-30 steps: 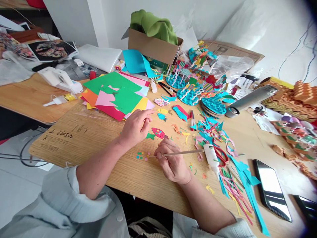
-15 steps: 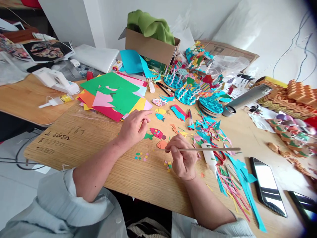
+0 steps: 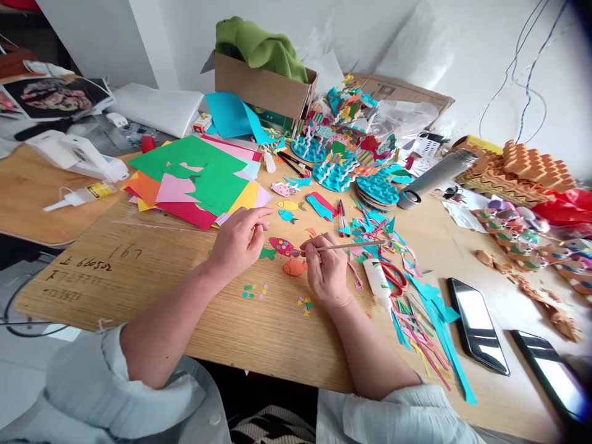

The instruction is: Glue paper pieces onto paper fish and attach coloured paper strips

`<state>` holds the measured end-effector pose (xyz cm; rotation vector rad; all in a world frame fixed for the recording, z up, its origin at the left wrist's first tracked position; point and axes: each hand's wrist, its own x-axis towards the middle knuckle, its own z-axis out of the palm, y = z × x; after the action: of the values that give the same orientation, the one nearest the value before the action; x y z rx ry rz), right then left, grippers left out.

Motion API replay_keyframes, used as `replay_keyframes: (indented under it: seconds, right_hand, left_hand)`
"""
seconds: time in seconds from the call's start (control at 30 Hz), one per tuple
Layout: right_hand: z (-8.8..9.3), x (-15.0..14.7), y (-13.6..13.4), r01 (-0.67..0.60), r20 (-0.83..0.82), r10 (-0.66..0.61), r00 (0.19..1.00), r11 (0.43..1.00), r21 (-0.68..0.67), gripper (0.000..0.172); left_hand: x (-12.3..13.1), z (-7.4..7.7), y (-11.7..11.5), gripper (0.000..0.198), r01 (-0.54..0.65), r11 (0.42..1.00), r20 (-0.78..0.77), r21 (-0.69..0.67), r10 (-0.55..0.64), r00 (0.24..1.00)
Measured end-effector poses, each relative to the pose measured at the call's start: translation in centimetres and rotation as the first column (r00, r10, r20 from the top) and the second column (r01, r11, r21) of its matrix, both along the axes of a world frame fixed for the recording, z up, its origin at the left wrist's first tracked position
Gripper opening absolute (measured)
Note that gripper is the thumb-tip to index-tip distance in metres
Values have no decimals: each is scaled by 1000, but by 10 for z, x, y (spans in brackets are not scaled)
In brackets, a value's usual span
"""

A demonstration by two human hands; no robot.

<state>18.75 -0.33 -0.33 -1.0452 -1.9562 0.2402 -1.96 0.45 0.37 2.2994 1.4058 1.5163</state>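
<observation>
My right hand [image 3: 327, 268] pinches a thin wooden stick [image 3: 358, 245], its tip at the tail of a red paper fish [image 3: 280, 246] with coloured dots. Whether the tip touches the fish I cannot tell. Just below lies an orange paper fish [image 3: 293, 266]. My left hand [image 3: 238, 240] is empty, index finger stretched out and thumb apart, beside a partly covered green paper piece [image 3: 267, 253]. Small round paper dots [image 3: 254, 290] and tiny paper scraps [image 3: 305, 304] lie nearer me. Yellow [image 3: 287, 205] and blue paper fish [image 3: 287, 216] lie beyond.
Coloured paper sheets [image 3: 198, 179] are stacked at the left. To the right are a white glue bottle [image 3: 377, 280], red-handled scissors [image 3: 394, 277], paper strips [image 3: 423, 336] and two phones [image 3: 478, 325]. Finished-looking blue fish scenes [image 3: 335, 172] and a cardboard box [image 3: 263, 83] stand at the back.
My right hand has moved up toward the red fish, bringing the stick's tip to its tail; the stick's far end has risen. My left hand keeps its pose. The view has shifted right.
</observation>
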Motion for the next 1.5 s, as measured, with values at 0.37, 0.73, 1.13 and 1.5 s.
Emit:
replay_keyframes:
  seconds: [0.37, 0.73, 1.13, 1.5]
  right_hand:
    - [-3, 0, 3, -26, 52, 26, 998, 1000, -5, 25]
    - [-5, 0, 4, -37, 66, 38, 997, 999, -20, 26]
    - [-4, -2, 6, -4, 59, 6, 998, 999, -37, 26]
    - [3, -4, 4, 12, 63, -8, 998, 998, -63, 25]
  left_hand:
    - [1, 0, 0, 36, 10, 1000, 1, 15, -10, 1000]
    - [0, 1, 0, 37, 16, 1000, 1, 11, -16, 1000]
    - [7, -7, -5, 29, 95, 988, -424, -123, -138, 895]
    - [20, -8, -11, 35, 102, 973, -516, -209, -198, 834]
